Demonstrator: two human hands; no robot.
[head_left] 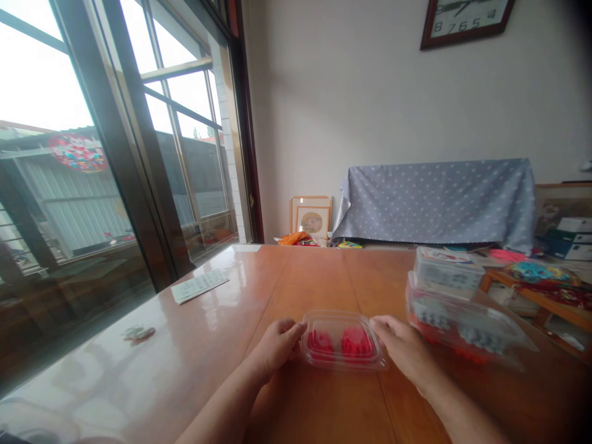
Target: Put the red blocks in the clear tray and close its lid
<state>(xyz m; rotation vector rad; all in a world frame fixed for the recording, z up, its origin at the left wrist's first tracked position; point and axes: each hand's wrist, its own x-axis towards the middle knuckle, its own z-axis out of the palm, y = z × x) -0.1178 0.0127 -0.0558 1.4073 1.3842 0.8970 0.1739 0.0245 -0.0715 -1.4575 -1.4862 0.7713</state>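
Observation:
Between my two hands is a clear plastic container point(345, 365) with its clear lid on, at the near middle of the table. Two clusters of red pieces show through the plastic; what they are I cannot make out. My left hand point(282, 342) grips the left rim, thumb on top and fingers curled beneath. At the opposite side, my right hand point(398, 342) pinches the right rim with the thumb along the edge. Some of its fingers are hidden. Whether the container touches the tabletop is unclear.
Right of my hands stand a clear container with grey and red contents point(476, 333) and a clear box point(448, 274). Leftward on the brown table point(319, 271) lie a paper booklet point(200, 286) and a small object point(139, 333). A window point(185, 142) borders the left side.

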